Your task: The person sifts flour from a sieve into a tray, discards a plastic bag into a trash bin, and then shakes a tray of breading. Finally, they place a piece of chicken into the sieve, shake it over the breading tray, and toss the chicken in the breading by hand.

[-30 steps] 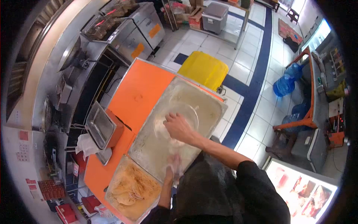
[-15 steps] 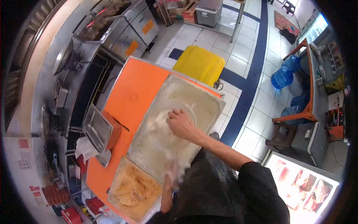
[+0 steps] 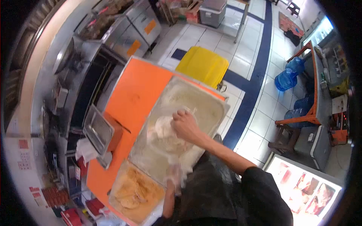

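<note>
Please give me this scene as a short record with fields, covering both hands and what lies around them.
Right hand: curled over the large tray, beside pale food; grip unclear
Left hand: blurred, at the large tray's near side; grip unclear
Large tray: on the orange table
Pale food: blurred, in the large tray
Small tray: beside the large tray, holding orange-brown crumbs
Orange table: under both trays
Yellow bin: past the table's far edge
</note>
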A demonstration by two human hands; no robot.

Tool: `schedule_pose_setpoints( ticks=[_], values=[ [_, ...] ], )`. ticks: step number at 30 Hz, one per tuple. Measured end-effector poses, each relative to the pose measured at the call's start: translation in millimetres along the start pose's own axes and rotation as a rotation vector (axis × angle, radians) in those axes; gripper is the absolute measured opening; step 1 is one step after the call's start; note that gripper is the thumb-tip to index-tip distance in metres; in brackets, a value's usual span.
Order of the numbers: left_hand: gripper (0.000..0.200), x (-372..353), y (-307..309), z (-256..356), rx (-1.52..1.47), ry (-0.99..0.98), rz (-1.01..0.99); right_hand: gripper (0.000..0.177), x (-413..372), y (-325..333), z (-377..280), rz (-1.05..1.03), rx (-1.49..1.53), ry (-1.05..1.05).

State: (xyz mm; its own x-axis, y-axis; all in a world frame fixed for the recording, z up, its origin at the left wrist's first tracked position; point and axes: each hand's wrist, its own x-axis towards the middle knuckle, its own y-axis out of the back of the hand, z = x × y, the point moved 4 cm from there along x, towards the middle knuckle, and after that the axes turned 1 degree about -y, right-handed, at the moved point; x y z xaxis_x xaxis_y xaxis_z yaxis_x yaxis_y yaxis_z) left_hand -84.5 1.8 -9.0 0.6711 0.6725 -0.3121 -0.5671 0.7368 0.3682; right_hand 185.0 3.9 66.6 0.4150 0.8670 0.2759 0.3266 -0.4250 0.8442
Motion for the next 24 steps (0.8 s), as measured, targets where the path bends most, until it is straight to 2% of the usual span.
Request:
schedule_pose_setpoints(
  ticks=[2,3,5,6,7,9,10,11,13,14,15,16,17,18,21,23,24],
  values=[
    [0.036,4.4,3.0,27.5,0.007,0.38,-0.118,0.006,-16.9,-12.4,-22.6,-0.009,0.042,0.016],
    [0.036,0.0,5.8,28.8,0.008,0.359,-0.113,0.006,-14.9,-8.2,-24.4,-0.009,0.017,0.012],
    [0.038,-27.9,14.0,17.4,-0.003,0.185,-0.077,0.006,0.3,7.1,-12.8,0.017,-0.032,-0.011],
    [0.039,-23.7,9.2,-44.6,0.276,0.14,-0.174,0.006,-0.1,9.5,-12.4,0.018,-0.02,-0.013],
    [0.039,-30.3,4.9,-14.6,0.267,0.176,-0.16,0.006,-7.5,4.3,-21.8,0.001,0.012,-0.006],
    [0.042,-6.0,3.8,37.0,-0.039,0.319,-0.094,0.006,-11.4,-5.1,-36.7,-0.033,0.005,0.027],
    [0.042,-17.1,6.6,20.7,0.29,0.109,-0.136,0.006,-6.9,-2.4,-32.7,-0.045,-0.039,0.049],
    [0.042,-5.9,6.5,26.1,0.29,0.078,-0.148,0.006,-0.7,2.2,-25.6,-0.024,-0.062,0.04],
    [0.04,-22.1,2.7,28.6,-0.088,0.366,-0.308,0.006,-9.5,-1.6,-28.9,-0.001,0.002,0.038],
    [0.04,-34.0,6.0,-6.3,-0.094,0.395,-0.292,0.006,-17.6,-8.4,-36.3,-0.025,0.025,0.046],
    [0.036,-34.3,11.5,-65.4,-0.242,0.519,-0.198,0.006,-18.5,-12.0,-39.3,-0.042,0.024,0.05],
    [0.033,-20.5,10.1,-77.9,-0.393,0.613,-0.116,0.005,-11.9,-8.6,-33.3,-0.041,-0.002,0.053],
    [0.033,6.1,2.6,-79.6,-0.387,0.571,-0.151,0.005,0.1,2.5,-17.4,-0.006,-0.041,0.039],
    [0.034,1.8,3.8,-65.9,-0.318,0.518,-0.14,0.004,-2.5,-0.6,-16.9,-0.003,-0.067,0.019],
    [0.036,-48.7,23.4,-7.4,-0.101,0.407,-0.073,0.003,-18.4,-10.3,-30.7,-0.003,0.025,0.016],
    [0.038,-24.9,15.7,27.0,0.03,0.249,-0.066,0.003,-18.0,1.4,-29.8,-0.033,0.05,-0.023],
    [0.038,-12.2,10.2,20.4,0.031,0.24,-0.075,0.005,-19.6,0.5,-27.0,0.015,0.014,-0.011]
  ],
)
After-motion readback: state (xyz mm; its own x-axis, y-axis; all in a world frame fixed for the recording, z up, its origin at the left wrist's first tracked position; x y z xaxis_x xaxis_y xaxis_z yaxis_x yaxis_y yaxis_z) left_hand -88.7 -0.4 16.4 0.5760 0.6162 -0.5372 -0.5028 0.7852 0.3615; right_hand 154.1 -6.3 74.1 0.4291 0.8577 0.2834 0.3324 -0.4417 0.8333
